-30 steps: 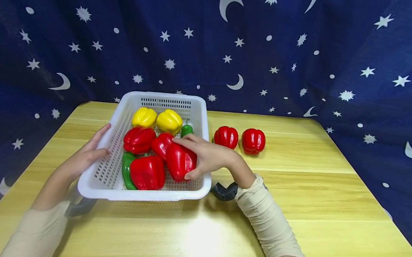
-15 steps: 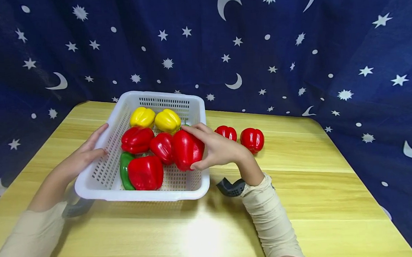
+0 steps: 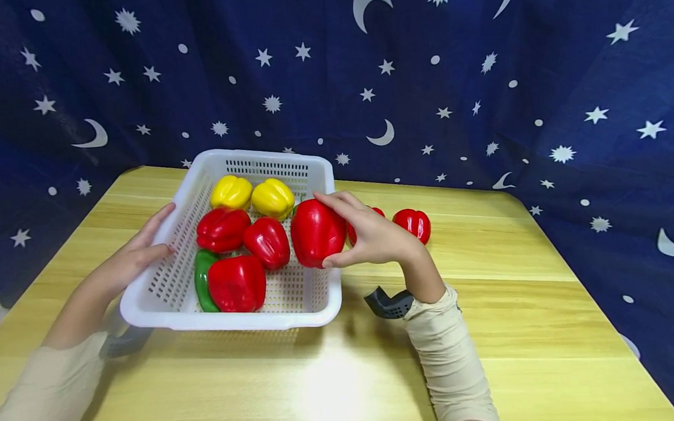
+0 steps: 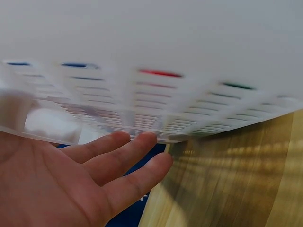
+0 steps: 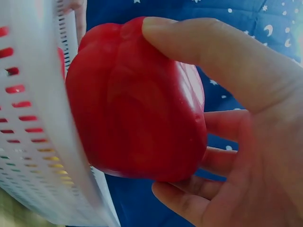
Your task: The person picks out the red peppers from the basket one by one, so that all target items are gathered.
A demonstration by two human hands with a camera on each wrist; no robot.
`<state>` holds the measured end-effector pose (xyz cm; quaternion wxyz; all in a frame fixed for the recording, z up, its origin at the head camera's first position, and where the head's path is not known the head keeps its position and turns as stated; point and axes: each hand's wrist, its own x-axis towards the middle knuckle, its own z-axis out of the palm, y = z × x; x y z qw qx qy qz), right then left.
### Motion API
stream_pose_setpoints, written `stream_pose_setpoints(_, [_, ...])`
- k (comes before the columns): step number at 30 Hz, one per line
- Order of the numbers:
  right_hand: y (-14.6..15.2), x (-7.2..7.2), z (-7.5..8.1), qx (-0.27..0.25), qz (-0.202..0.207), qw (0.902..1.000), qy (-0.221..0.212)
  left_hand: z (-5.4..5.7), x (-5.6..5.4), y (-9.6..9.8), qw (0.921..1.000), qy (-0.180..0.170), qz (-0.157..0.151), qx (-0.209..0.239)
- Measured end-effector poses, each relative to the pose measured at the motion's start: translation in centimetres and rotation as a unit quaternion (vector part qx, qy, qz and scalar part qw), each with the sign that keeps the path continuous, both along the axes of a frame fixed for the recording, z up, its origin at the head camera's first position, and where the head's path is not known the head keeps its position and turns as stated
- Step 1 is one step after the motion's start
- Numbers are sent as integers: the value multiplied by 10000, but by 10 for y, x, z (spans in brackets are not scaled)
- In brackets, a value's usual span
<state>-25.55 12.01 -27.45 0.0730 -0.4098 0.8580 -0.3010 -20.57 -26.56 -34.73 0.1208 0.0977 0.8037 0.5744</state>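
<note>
I had a red pepper (image 3: 317,233) grasped in my right hand (image 3: 374,234), thumb on its near side, fingers on the far side. It was up at the basket (image 3: 206,322)'s right edge; couldn't tell if it touched the rim. My left hand (image 3: 138,254) held the basket at its left edge, thumb hooked over the rim, fingers straight along the outside. Couldn't tell whether the base sat flat on the bench (image 3: 516,303).

Inside the basket: two yellow peppers (image 3: 231,192) (image 3: 273,199) by the far edge, one red pepper (image 3: 223,229) toward the left edge, another (image 3: 267,242) in the middle, a third (image 3: 236,284) by the near edge. A green chili (image 3: 203,281) lay just left of that third one, toward the near-left corner.

Two loose red peppers (image 3: 352,235) (image 3: 417,224) sat on the bench past the basket's right edge, toward the bench's far edge; my right hand and its pepper covered most of the left one. A navy curtain (image 3: 450,86) with white stars and moons hung behind the far edge.
</note>
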Motion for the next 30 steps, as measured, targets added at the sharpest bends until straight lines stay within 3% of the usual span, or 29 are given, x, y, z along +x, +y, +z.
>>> stream_pose_setpoints(9, [20,1,5,-134,-424,9990,-73,1,0,0,9999,41,-71,80])
stream_pose_setpoints(16, [36,1,3,50,-726,9973,50,0,0,0,9998,17,-85,155])
stream_pose_setpoints(30, [61,-3,-4,104,-903,9959,36,-2,-2,-2,9999,-58,-69,144])
